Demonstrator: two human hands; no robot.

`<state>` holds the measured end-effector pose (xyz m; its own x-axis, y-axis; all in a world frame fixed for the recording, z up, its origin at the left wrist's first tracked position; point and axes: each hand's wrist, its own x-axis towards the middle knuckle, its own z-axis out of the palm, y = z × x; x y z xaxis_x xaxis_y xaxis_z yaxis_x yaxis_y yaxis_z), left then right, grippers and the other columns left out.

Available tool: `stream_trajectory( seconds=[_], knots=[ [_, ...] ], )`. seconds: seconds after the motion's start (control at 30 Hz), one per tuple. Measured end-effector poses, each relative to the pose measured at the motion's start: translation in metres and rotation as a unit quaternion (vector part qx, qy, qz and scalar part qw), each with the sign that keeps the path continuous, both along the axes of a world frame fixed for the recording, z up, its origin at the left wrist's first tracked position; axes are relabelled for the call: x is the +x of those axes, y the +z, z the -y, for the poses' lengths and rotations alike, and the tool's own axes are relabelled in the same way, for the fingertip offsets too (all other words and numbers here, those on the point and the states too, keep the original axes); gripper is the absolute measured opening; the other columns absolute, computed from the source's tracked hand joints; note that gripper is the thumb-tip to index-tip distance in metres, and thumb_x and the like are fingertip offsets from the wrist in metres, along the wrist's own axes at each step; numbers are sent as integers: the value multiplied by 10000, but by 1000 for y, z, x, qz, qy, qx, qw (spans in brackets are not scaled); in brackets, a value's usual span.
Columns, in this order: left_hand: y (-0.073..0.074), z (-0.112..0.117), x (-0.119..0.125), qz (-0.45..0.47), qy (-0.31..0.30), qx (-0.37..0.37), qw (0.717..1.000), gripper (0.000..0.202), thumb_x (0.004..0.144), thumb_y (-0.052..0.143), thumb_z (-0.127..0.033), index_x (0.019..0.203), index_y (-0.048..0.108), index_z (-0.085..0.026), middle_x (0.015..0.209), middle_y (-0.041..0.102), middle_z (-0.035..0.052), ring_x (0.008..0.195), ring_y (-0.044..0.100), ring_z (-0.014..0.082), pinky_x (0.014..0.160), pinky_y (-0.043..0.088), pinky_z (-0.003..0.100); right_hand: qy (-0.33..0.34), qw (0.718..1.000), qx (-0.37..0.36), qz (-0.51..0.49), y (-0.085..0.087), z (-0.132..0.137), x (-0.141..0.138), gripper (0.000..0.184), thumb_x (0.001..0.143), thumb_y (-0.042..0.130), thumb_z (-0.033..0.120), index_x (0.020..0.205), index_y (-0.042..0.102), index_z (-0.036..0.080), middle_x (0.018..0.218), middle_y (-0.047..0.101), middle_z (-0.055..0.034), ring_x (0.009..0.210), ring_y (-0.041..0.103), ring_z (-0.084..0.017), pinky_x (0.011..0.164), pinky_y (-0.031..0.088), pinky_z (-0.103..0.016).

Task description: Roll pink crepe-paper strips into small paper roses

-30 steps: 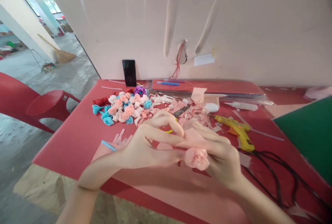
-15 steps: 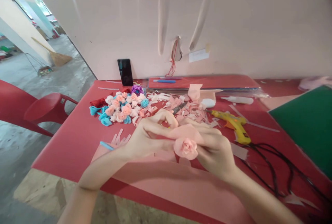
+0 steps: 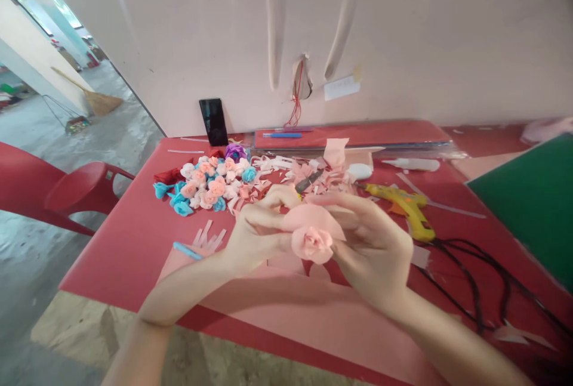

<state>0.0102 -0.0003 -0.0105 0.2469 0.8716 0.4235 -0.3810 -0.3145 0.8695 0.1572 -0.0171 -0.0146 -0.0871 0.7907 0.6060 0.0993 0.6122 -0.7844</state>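
Observation:
A pink paper rose (image 3: 313,244) with layered petals hangs between my two hands, over the table. My left hand (image 3: 259,234) pinches it from the left side. On the right, my right hand (image 3: 373,249) has its fingers closed at the flower's edge and on a wider pink petal (image 3: 316,219) that stands out behind the bloom. The fingertips are partly hidden by the paper. Beneath the hands lies a large pink paper sheet (image 3: 313,320), with a small round paper petal (image 3: 319,272) near its upper edge.
Finished paper flowers (image 3: 208,183) are heaped at the left. Behind my hands lie paper scraps (image 3: 304,171) and a dark blade (image 3: 308,181). A yellow glue gun (image 3: 409,210) with black cords (image 3: 474,290) sits at the right. A phone (image 3: 213,122) leans against the white board (image 3: 201,34).
The rose has shifted slightly left and up. My right hand has turned and lifted a little, and the wide petal behind the bloom now shows more rounded. The view has moved slightly.

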Motion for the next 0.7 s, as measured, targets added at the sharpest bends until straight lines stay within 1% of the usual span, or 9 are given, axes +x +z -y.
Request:
stream_trajectory(
  seconds=[0.07,0.1,0.17,0.3,0.4,0.53,0.6,0.7],
  knots=[
    [0,0,1,4,2,-4,1000,51,662,768,-307,615,751,-297,627,500,10,702,487,146,668,447,316,-7,1000,24,17,3,0,-1,101,790,664,232,875,617,261,690,680,26,556,645,-112,522,531,-195],
    [0,0,1,8,2,-3,1000,67,664,767,-312,603,747,-292,624,496,9,693,485,144,663,442,315,-14,999,35,23,4,0,-1,78,785,668,226,831,611,254,673,676,28,536,633,-109,502,521,-192],
    [0,0,2,17,1,-3,1000,82,670,761,-327,600,745,-287,630,495,9,685,484,141,655,438,313,-32,998,48,36,5,0,-2,75,784,668,220,801,598,244,663,675,22,528,622,-114,492,514,-200],
    [-1,1,3,32,-2,-11,999,69,692,743,-342,639,756,-299,668,500,12,680,489,131,655,447,301,-55,992,94,70,5,-1,-2,42,821,621,225,795,589,229,628,648,5,524,600,-124,479,487,-220],
    [-4,2,4,46,-9,-20,999,30,698,741,-335,674,758,-336,700,508,6,692,496,120,681,454,292,-45,986,132,95,6,-2,-1,73,857,563,201,791,582,223,581,613,8,491,563,-122,453,453,-229],
    [-6,3,4,47,-3,-9,999,48,716,730,-320,722,757,-360,715,501,4,730,500,122,703,447,288,-38,981,159,103,8,-2,-1,81,856,551,154,814,586,215,581,606,10,489,542,-118,470,447,-237],
    [-6,3,5,46,-2,7,999,66,735,715,-315,742,754,-368,711,477,-1,721,488,114,690,438,279,-36,981,159,100,8,-2,-1,90,845,562,134,833,602,213,609,617,3,524,560,-122,499,460,-244],
    [-5,4,4,26,14,44,999,75,745,709,-305,777,753,-356,711,444,-8,721,467,108,692,421,274,-26,982,155,104,7,-2,0,148,826,566,86,857,637,212,747,657,-33,639,604,-135,543,474,-249]
  ],
)
